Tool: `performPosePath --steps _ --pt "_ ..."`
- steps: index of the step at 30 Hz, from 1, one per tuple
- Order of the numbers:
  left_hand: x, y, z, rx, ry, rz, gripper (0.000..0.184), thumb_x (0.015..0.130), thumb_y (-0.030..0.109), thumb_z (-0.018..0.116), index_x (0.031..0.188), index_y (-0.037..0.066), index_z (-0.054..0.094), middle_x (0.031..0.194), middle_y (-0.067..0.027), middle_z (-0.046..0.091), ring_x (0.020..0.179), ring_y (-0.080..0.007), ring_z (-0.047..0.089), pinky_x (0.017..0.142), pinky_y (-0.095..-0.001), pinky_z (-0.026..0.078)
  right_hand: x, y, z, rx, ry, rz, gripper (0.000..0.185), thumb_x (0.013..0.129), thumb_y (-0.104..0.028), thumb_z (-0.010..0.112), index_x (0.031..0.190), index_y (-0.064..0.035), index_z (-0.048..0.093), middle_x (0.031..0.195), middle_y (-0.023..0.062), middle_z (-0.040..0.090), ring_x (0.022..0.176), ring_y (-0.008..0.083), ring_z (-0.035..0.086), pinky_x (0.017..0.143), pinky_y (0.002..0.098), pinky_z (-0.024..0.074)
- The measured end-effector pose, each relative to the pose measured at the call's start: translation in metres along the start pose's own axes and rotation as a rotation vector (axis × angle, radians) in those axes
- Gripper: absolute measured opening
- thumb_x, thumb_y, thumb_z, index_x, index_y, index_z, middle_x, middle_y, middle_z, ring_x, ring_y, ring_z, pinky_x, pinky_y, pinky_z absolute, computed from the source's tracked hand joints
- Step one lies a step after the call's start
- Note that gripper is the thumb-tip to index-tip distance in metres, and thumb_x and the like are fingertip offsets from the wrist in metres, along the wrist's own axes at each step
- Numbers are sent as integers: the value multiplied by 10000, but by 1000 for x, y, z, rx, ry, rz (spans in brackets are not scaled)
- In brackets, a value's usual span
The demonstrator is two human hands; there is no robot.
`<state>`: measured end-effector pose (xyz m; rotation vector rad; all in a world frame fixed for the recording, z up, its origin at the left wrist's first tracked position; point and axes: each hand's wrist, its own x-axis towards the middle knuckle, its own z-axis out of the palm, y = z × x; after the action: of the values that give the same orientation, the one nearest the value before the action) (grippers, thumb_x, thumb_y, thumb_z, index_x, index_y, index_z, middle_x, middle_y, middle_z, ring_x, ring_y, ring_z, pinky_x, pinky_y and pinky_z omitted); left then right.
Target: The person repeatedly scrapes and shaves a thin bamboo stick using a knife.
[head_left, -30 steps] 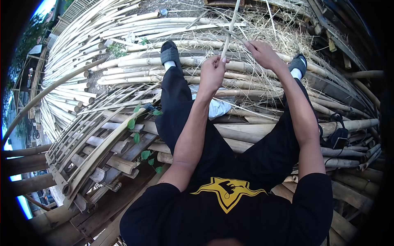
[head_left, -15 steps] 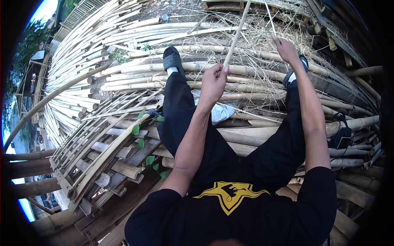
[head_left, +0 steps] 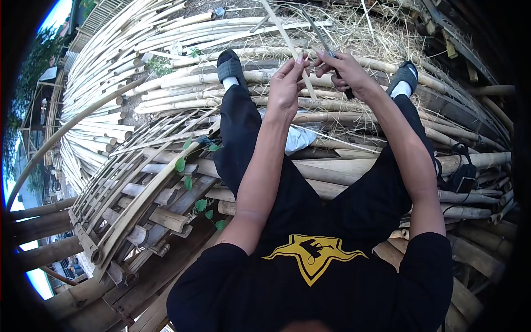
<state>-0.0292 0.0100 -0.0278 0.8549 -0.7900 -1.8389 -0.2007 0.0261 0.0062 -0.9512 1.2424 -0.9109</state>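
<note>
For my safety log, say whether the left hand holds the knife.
No, the left hand holds a pale strip, while the knife is in the right hand.

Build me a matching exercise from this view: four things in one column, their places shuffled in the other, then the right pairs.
Things:
1. thin bamboo strip
2. knife
3. crumpled white material
4. yellow emblem

Places:
A. gripped in the person's right hand
B. on the front of the black shirt
C. pinched in the person's left hand
D. low down, between the person's legs

Right pairs: 1-C; 2-A; 3-D; 4-B
</note>
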Motion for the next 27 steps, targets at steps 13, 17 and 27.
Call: performPosePath --steps 13,17,27 --pt "2 4 8 265 127 69 243 867 281 688 896 40 696 793 -8 654 689 -75 584 609 -224 433 0 -4 -18 -233 213 -177 280 885 -307 659 823 -39 606 652 -21 572 406 20 349 369 201 270" --pt "-7 10 12 507 108 331 263 889 234 661 870 -27 687 694 -30 644 575 -64 555 522 -205 424 10 -2 -48 -277 348 -184 328 897 -348 639 840 -26 615 655 -19 569 412 15 341 373 210 249" --pt "-9 28 -6 1408 278 881 267 852 322 664 945 71 674 953 -70 663 964 -219 582 948 -435 269 2 -20 -63 -32 477 -314 385 904 -380 622 825 -3 630 491 -78 377 392 14 273 386 205 208"
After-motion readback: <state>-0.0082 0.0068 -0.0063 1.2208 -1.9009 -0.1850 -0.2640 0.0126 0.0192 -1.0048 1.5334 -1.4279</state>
